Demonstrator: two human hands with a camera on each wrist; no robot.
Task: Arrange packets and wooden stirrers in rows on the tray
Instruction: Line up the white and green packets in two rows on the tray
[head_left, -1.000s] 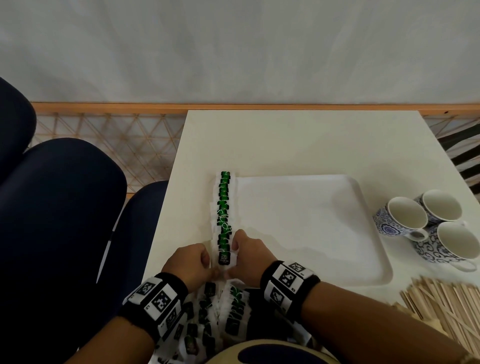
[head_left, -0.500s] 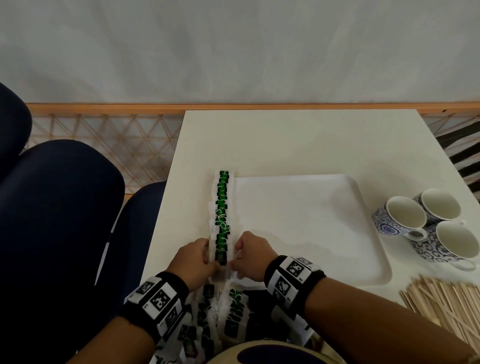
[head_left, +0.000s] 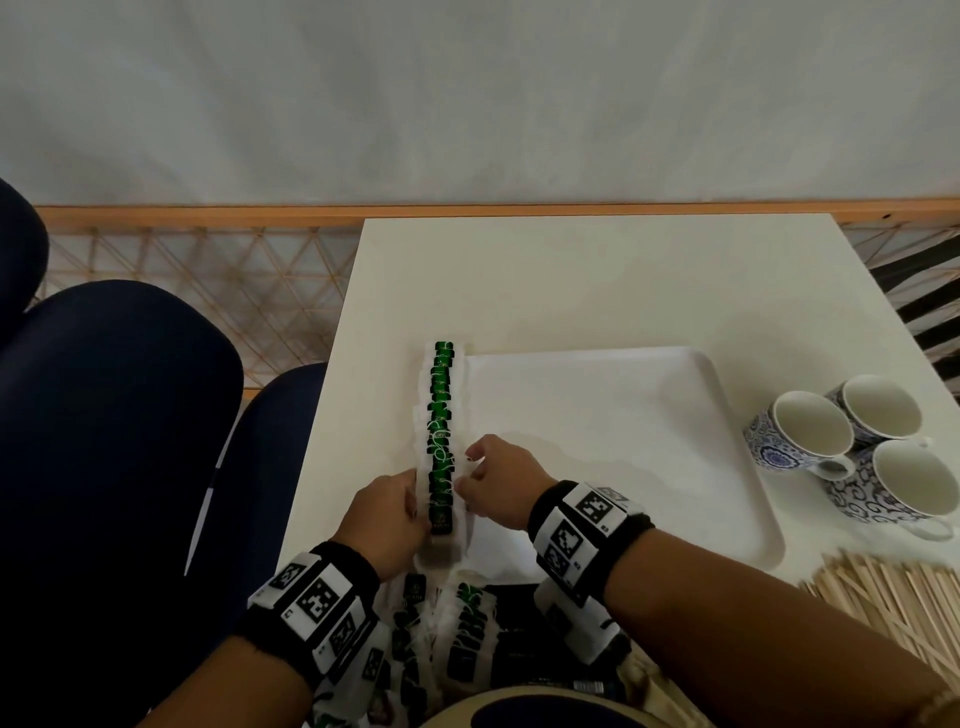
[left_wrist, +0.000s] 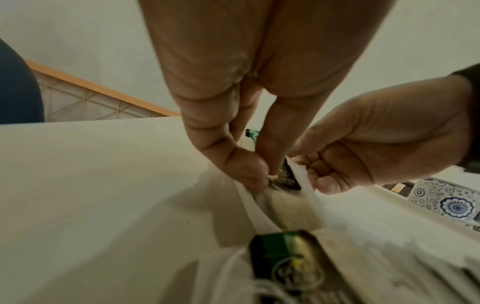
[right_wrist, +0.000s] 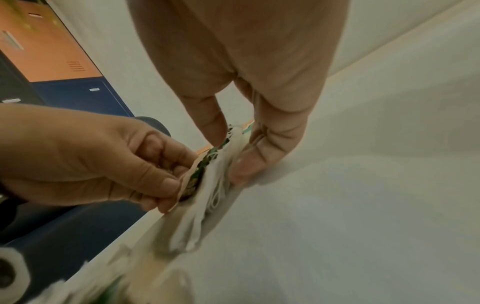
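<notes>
Dark blue chairs (head_left: 114, 426) stand to the left of the white desk (head_left: 597, 280). Along the left edge of the white tray (head_left: 649, 415) runs a row of packets (head_left: 441, 415), white with green and black labels, overlapping one another. The left hand (head_left: 387, 512) pinches the near end of that row from its left side, thumb and fingers (left_wrist: 244, 170) curled on the packet edges. The right hand (head_left: 498, 480) grips the same end from the right, fingers (right_wrist: 249, 164) curled against it. More loose packets (head_left: 467, 634) lie heaped under the wrists. Further right stand three blue-patterned cups (head_left: 852, 441), and a pile of wooden stirrers (head_left: 893, 603) lies at the desk's near right corner.
</notes>
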